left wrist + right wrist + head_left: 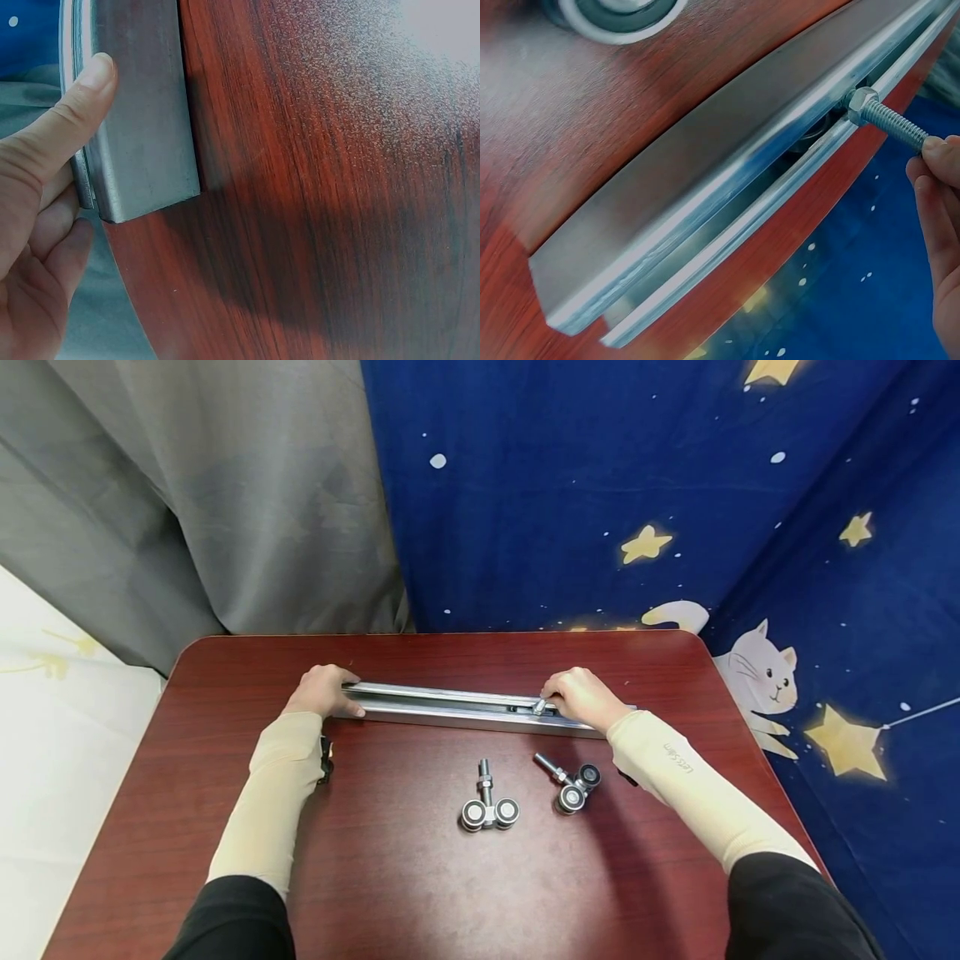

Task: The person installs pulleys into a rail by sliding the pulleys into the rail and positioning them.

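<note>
A long metal channel rail (442, 715) lies across the table with its slot facing up. My left hand (321, 692) grips its left end, the thumb (90, 86) on the near wall and the fingers round the far side. Toward the rail's right end, my right hand (583, 696) pinches the tip of a threaded bolt (892, 122) between thumb and finger. The bolt rises through the slot with a hex nut (861, 103) low on it. It belongs to a roller hanger whose wheels (810, 141) sit inside the rail, mostly hidden by its lips.
Two more roller hangers lie on the table (375, 860) in front of the rail: one (489, 815) near the middle, the other (572, 798) to its right, tilted. Behind the table's far edge hang a grey curtain (292, 510) and a blue star-patterned one (525, 527).
</note>
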`<action>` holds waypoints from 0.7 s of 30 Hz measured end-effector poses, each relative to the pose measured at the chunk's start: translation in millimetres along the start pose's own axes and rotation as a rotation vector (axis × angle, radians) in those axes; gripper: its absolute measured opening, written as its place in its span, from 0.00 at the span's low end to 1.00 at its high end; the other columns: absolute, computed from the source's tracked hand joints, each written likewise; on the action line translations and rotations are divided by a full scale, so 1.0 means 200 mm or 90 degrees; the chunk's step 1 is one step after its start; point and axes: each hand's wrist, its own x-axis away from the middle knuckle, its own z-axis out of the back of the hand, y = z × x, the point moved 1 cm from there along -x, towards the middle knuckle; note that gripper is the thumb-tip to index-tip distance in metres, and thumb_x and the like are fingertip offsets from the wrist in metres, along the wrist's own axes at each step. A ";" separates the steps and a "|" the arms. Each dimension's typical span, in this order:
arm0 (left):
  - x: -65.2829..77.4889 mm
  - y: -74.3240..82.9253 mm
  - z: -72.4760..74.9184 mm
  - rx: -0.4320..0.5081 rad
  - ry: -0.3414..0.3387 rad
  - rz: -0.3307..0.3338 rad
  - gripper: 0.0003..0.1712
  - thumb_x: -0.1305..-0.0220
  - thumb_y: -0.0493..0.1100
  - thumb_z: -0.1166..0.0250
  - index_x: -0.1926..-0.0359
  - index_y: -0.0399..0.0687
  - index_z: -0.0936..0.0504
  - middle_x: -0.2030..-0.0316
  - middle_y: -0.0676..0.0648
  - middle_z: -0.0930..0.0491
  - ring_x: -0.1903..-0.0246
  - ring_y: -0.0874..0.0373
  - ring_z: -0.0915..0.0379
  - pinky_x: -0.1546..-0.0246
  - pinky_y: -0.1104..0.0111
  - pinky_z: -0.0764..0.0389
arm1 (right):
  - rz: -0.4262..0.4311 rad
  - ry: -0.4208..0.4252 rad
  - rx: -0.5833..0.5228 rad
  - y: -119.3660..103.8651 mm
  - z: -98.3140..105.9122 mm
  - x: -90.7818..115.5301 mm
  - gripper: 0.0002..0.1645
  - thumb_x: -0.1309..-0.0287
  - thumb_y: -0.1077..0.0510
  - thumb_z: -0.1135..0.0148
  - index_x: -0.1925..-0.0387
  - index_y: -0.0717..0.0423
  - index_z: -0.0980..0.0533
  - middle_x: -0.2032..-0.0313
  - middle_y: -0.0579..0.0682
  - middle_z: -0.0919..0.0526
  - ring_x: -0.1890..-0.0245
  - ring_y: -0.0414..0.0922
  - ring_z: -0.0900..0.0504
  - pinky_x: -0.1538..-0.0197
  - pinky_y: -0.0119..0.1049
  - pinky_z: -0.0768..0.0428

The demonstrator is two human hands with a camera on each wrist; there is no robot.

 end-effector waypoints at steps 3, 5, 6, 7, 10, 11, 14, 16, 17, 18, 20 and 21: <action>0.00 0.00 0.00 0.003 0.001 0.001 0.38 0.66 0.46 0.23 0.50 0.36 0.23 0.50 0.33 0.26 0.49 0.36 0.33 0.48 0.47 0.33 | -0.006 -0.002 -0.002 0.02 0.01 0.02 0.09 0.57 0.72 0.37 0.72 0.61 0.17 0.70 0.51 0.16 0.67 0.46 0.17 0.62 0.39 0.20; 0.00 0.00 0.00 0.005 -0.001 -0.001 0.38 0.65 0.45 0.23 0.50 0.35 0.23 0.50 0.33 0.26 0.49 0.36 0.34 0.48 0.47 0.33 | -0.011 -0.003 -0.007 0.03 0.02 0.04 0.09 0.57 0.72 0.37 0.72 0.61 0.18 0.70 0.52 0.16 0.67 0.46 0.17 0.62 0.40 0.20; 0.00 0.00 0.00 0.006 -0.002 -0.001 0.38 0.65 0.45 0.23 0.50 0.35 0.23 0.50 0.33 0.26 0.49 0.36 0.34 0.48 0.46 0.34 | -0.013 -0.003 -0.008 0.04 0.02 0.04 0.09 0.57 0.73 0.37 0.72 0.61 0.18 0.70 0.52 0.16 0.67 0.47 0.17 0.62 0.40 0.20; 0.00 0.00 -0.01 0.008 -0.003 0.001 0.37 0.64 0.45 0.23 0.49 0.35 0.23 0.50 0.33 0.26 0.49 0.36 0.33 0.48 0.47 0.33 | -0.016 -0.004 -0.010 0.04 0.02 0.05 0.09 0.57 0.73 0.37 0.72 0.62 0.18 0.70 0.52 0.16 0.67 0.46 0.17 0.62 0.40 0.20; -0.01 0.00 -0.01 0.007 -0.006 0.000 0.37 0.64 0.45 0.23 0.49 0.35 0.24 0.50 0.33 0.26 0.49 0.36 0.33 0.48 0.46 0.33 | -0.021 -0.007 -0.008 0.07 0.03 0.08 0.09 0.57 0.72 0.37 0.71 0.62 0.17 0.70 0.52 0.16 0.67 0.47 0.17 0.62 0.40 0.20; -0.01 0.00 -0.01 0.007 -0.006 0.001 0.37 0.64 0.45 0.23 0.49 0.35 0.24 0.50 0.33 0.26 0.50 0.37 0.33 0.48 0.46 0.33 | -0.023 -0.008 -0.007 0.08 0.04 0.09 0.09 0.57 0.72 0.37 0.71 0.62 0.17 0.70 0.52 0.16 0.67 0.47 0.17 0.62 0.40 0.20; -0.01 0.01 -0.01 0.006 -0.007 0.002 0.37 0.64 0.44 0.23 0.49 0.35 0.24 0.50 0.33 0.26 0.49 0.37 0.33 0.49 0.47 0.33 | -0.031 -0.012 -0.004 0.10 0.05 0.12 0.09 0.57 0.72 0.36 0.71 0.62 0.17 0.70 0.53 0.16 0.67 0.48 0.17 0.62 0.41 0.20; -0.01 0.01 -0.01 0.004 -0.009 0.000 0.37 0.63 0.44 0.24 0.49 0.35 0.24 0.50 0.33 0.26 0.50 0.37 0.33 0.49 0.47 0.33 | -0.039 -0.014 -0.003 0.12 0.06 0.14 0.09 0.57 0.72 0.36 0.71 0.62 0.17 0.70 0.53 0.16 0.67 0.48 0.17 0.62 0.41 0.20; -0.01 0.01 -0.01 0.004 -0.009 0.000 0.37 0.63 0.44 0.24 0.49 0.35 0.24 0.50 0.33 0.26 0.50 0.37 0.34 0.49 0.47 0.33 | -0.043 -0.014 -0.001 0.12 0.07 0.15 0.09 0.57 0.72 0.36 0.71 0.62 0.17 0.70 0.53 0.16 0.67 0.48 0.17 0.62 0.41 0.20; -0.01 0.01 -0.01 0.004 -0.010 0.000 0.37 0.63 0.44 0.24 0.49 0.35 0.24 0.49 0.33 0.26 0.50 0.37 0.34 0.49 0.46 0.33 | -0.048 -0.014 -0.001 0.13 0.07 0.16 0.09 0.57 0.72 0.36 0.71 0.62 0.17 0.70 0.53 0.16 0.67 0.48 0.17 0.62 0.41 0.20; 0.00 0.00 -0.01 0.003 -0.011 0.002 0.37 0.62 0.44 0.24 0.49 0.35 0.24 0.49 0.32 0.26 0.50 0.37 0.34 0.49 0.46 0.33 | -0.053 -0.014 0.001 0.15 0.08 0.18 0.09 0.57 0.73 0.37 0.71 0.63 0.17 0.70 0.54 0.16 0.67 0.49 0.17 0.62 0.42 0.20; -0.01 0.00 -0.01 0.002 -0.011 0.003 0.37 0.62 0.44 0.24 0.49 0.35 0.24 0.49 0.32 0.27 0.50 0.37 0.34 0.49 0.46 0.33 | -0.056 -0.013 0.003 0.16 0.09 0.20 0.09 0.57 0.73 0.37 0.71 0.63 0.17 0.70 0.54 0.16 0.67 0.49 0.17 0.62 0.42 0.20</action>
